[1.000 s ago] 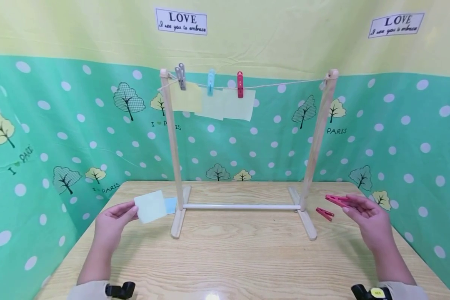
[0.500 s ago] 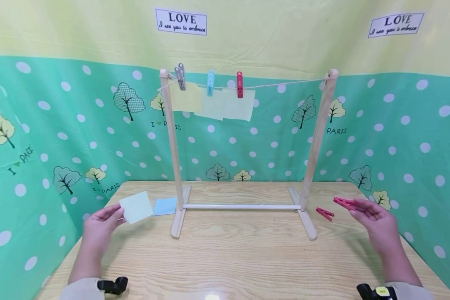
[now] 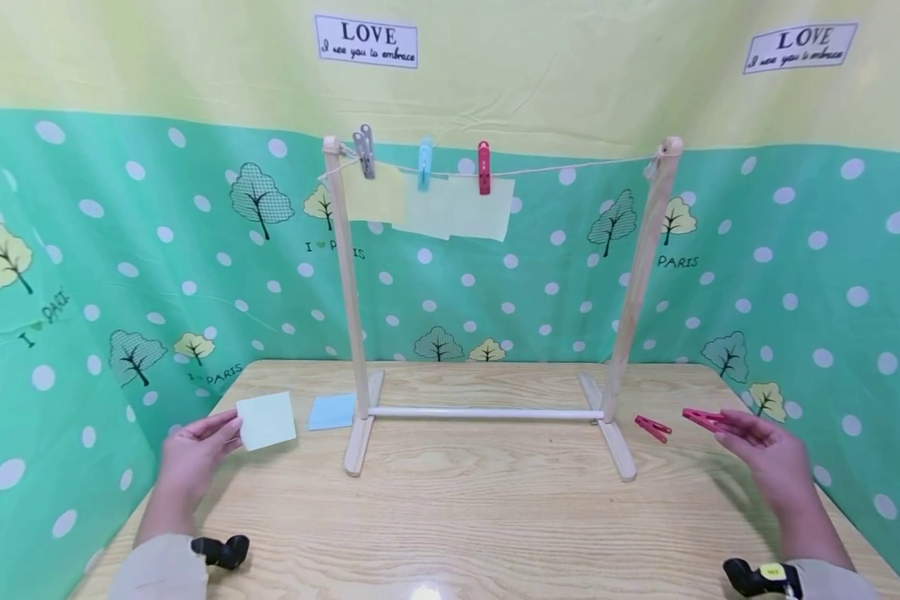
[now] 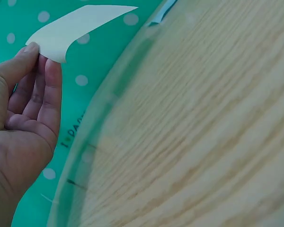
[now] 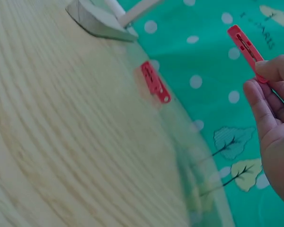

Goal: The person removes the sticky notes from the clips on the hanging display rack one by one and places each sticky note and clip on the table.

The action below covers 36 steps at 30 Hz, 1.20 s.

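Between thumb and fingers, my left hand (image 3: 198,450) pinches the edge of a pale green square paper note (image 3: 267,422) over the table's left side. In the left wrist view the note (image 4: 80,29) curls away from the fingertips. A light blue stack of notes (image 3: 332,412) lies just right of it. My right hand (image 3: 772,454) pinches one end of a red clothespin (image 3: 702,417) above the table's right side; the clothespin (image 5: 246,51) points away from the hand in the right wrist view. A second red clothespin (image 3: 653,429) lies on the tabletop beside it.
A wooden frame (image 3: 641,275) with a string (image 3: 562,167) stands mid-table. Grey (image 3: 364,152), blue (image 3: 424,165) and red clothespins (image 3: 483,168) hold a yellow note (image 3: 376,193) and two pale green notes (image 3: 480,208) on it. Printed fabric (image 3: 495,325) surrounds the table (image 3: 450,517).
My left hand has drawn leftward with the pale green note, uncovering the blue stack. My right hand has moved right and slightly down with its clothespin, away from the one lying on the table.
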Each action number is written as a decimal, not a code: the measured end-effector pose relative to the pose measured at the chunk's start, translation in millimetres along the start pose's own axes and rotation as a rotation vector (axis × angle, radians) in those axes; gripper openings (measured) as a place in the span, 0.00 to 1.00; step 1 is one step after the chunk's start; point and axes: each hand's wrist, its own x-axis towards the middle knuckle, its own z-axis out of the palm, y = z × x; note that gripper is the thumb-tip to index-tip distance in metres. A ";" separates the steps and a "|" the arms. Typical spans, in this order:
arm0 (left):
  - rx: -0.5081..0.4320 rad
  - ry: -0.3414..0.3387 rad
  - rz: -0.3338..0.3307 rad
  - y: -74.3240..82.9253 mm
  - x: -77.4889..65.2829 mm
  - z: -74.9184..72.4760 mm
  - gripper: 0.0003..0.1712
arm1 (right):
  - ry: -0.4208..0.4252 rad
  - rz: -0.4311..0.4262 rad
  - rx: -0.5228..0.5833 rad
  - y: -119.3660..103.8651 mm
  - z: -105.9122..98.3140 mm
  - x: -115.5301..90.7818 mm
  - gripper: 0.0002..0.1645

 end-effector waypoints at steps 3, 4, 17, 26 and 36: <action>0.011 -0.002 -0.014 -6.1 6.4 -3.1 0.12 | 0.000 0.032 -0.013 8.4 -1.0 2.0 0.25; 0.019 0.000 -0.021 -7.8 8.8 -3.6 0.12 | -0.002 0.042 -0.027 11.6 -1.2 2.6 0.25; 0.183 0.100 -0.077 -21.9 36.6 5.4 0.13 | -0.110 0.201 -0.218 40.9 -0.5 8.3 0.39; 0.510 0.150 -0.059 -30.6 44.8 14.1 0.23 | -0.149 0.247 -0.275 54.7 0.4 12.6 0.39; 0.676 0.219 -0.010 -42.3 49.2 16.6 0.19 | -0.146 0.160 -0.416 54.2 6.4 14.4 0.41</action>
